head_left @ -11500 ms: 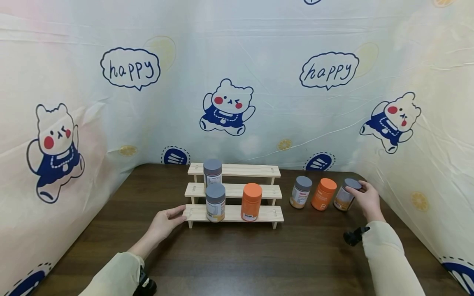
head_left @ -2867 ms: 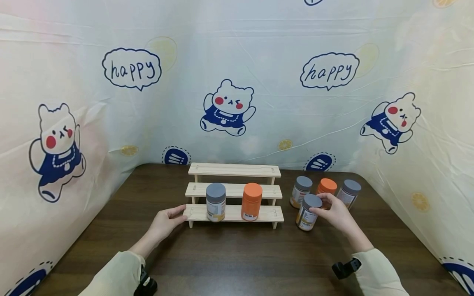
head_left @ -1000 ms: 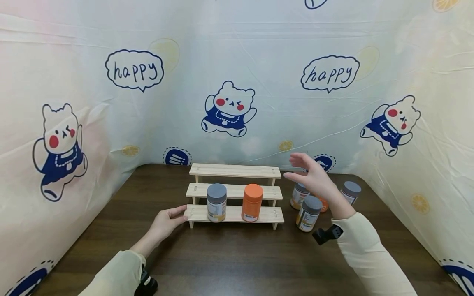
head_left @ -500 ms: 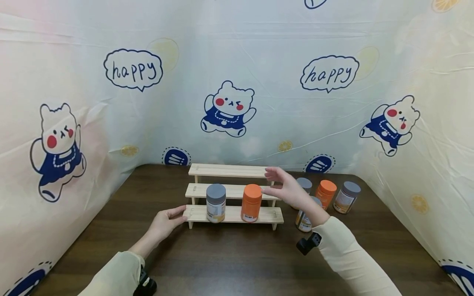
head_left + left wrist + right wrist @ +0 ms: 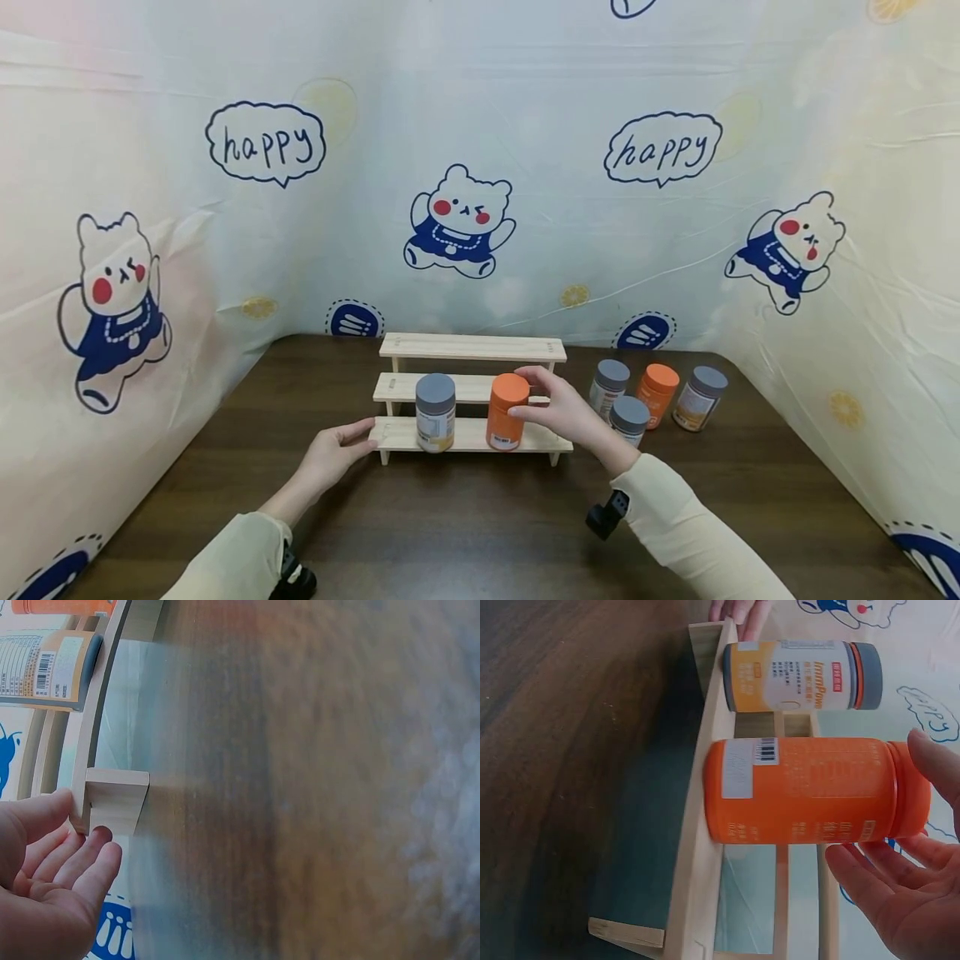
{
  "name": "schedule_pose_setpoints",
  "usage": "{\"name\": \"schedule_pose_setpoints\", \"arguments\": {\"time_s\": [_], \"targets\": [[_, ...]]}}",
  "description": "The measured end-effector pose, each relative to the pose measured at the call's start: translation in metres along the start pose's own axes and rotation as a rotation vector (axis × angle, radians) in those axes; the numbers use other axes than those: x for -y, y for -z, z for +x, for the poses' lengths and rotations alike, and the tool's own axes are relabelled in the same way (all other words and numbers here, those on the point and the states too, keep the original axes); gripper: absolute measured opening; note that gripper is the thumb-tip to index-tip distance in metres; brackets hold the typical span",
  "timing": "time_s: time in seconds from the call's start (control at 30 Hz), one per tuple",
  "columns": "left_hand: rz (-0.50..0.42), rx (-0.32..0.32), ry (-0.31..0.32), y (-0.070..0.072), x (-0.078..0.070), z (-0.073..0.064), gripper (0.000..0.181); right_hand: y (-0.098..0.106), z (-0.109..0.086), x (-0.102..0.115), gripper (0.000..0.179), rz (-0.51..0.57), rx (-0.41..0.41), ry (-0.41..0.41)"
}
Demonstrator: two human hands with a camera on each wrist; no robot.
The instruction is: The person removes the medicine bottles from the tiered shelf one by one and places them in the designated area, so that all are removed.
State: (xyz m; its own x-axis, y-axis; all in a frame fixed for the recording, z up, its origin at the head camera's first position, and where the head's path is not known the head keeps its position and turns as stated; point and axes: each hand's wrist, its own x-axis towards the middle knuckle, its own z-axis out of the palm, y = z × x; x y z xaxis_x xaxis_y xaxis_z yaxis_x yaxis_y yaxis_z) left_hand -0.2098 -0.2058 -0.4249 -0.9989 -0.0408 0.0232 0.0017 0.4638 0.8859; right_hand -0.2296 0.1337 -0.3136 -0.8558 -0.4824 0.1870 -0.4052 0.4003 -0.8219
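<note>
A three-tier wooden rack (image 5: 472, 346) stands on the table in the head view. Its front shelf bears a grey-lidded jar (image 5: 436, 417) on the left and an orange jar (image 5: 504, 421) right of it, both upright. My right hand (image 5: 562, 408) has thumb and fingers on either side of the orange jar near its lid; the right wrist view shows the thumb on the orange lid (image 5: 909, 787). At the rack's left end, my left hand (image 5: 330, 458) pinches the front shelf, thumb on one side and fingers on the other (image 5: 60, 862).
Right of the rack, a group of jars stands on the brown table (image 5: 450, 533): an orange jar (image 5: 658, 392), a grey-lidded jar (image 5: 701, 400) at the far right, another grey-lidded jar (image 5: 609, 385), and one in front (image 5: 630, 412) partly behind my right forearm. A printed curtain (image 5: 480, 100) encloses the table.
The rear grey-lidded jar left the rack and joined the jars at right, where my right hand let it go. That hand then moved left to the orange jar. My left hand stayed put.
</note>
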Motion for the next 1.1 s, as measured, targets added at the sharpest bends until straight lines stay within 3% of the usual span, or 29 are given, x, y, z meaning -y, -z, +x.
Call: {"name": "schedule_pose_setpoints", "arguments": {"time_s": [0.4,0.7,1.1], "targets": [[0.019,-0.002,0.004,0.000,-0.003,-0.001,0.044,-0.003,0.001,-0.001,0.046,-0.041,-0.046,-0.019],[0.015,0.000,0.002,0.000,-0.001,0.000,0.044,-0.005,0.013,-0.036,0.051,-0.046,-0.068,-0.020],[-0.005,0.006,-0.021,0.000,-0.001,-0.001,0.045,0.002,0.011,-0.035,0.052,-0.075,-0.101,-0.007]]}}
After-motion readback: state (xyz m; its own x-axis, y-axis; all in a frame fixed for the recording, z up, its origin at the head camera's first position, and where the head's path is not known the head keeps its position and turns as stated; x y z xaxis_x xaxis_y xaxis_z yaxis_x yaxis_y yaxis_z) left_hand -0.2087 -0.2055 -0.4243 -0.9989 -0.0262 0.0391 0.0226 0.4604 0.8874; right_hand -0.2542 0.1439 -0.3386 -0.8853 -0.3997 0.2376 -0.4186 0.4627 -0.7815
